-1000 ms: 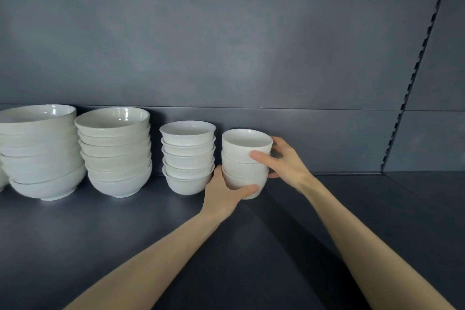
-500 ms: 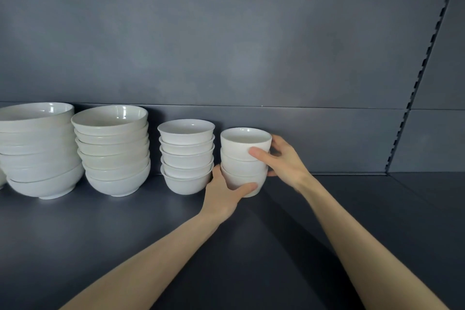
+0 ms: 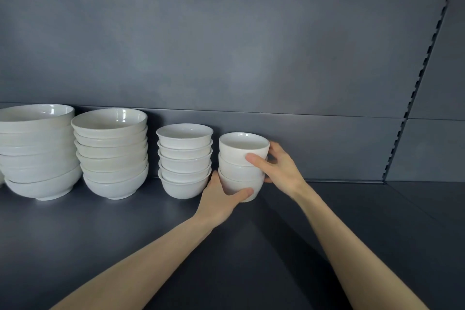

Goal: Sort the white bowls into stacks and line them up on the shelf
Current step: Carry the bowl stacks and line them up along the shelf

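A stack of three small white bowls stands near the back of the dark shelf. My left hand cups its bottom bowl from the left and front. My right hand grips the right side, thumb across the top bowl. To its left stand a stack of slightly wider small bowls, a medium stack and a large stack, all in a row along the back wall.
The grey back panel rises right behind the stacks. A slotted upright rail runs down at the right, with more shelf floor beyond the held stack.
Both hands stay on the three-bowl stack, which sits in nearly the same spot beside the small bowl stack; only the view has shifted slightly.
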A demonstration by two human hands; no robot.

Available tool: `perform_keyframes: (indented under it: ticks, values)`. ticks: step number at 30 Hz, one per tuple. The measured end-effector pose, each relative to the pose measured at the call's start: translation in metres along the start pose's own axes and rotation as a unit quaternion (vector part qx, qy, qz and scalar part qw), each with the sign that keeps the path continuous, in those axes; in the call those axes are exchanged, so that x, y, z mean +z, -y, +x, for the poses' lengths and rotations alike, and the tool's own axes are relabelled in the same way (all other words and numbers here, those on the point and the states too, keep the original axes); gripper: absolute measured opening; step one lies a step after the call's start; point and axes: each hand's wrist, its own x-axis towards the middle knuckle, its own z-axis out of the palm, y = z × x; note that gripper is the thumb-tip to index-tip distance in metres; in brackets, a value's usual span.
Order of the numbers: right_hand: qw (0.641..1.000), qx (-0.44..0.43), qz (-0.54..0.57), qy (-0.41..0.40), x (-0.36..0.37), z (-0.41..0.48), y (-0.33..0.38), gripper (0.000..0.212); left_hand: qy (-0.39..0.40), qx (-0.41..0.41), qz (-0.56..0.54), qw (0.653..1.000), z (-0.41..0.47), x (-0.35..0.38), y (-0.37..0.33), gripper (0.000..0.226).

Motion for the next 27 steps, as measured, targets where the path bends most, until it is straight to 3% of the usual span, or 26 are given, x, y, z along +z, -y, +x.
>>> perform_keyframes:
  ticks: [11,16,22,25,27]
  values:
    - [1.000,0.007,-0.008,0.010,0.000,-0.002,0.002,0.069,-0.001,-0.014,0.005,1.000,0.000,0.001,0.002,0.084]
    - [1.000,0.012,-0.010,0.015,0.000,-0.004,0.004,0.088,-0.011,-0.023,0.019,0.999,0.000,0.001,0.002,0.083]
    - [0.999,0.023,-0.026,0.024,-0.002,-0.006,0.009,0.086,0.006,-0.045,0.053,0.998,-0.001,-0.002,-0.006,0.082]
    - [0.998,0.027,-0.055,0.024,-0.004,-0.011,0.019,0.075,0.025,-0.062,0.086,0.994,-0.002,-0.006,-0.012,0.076]
    - [0.996,0.031,-0.081,0.017,-0.009,-0.017,0.026,0.079,0.035,-0.068,0.118,0.990,-0.004,-0.009,-0.015,0.060]
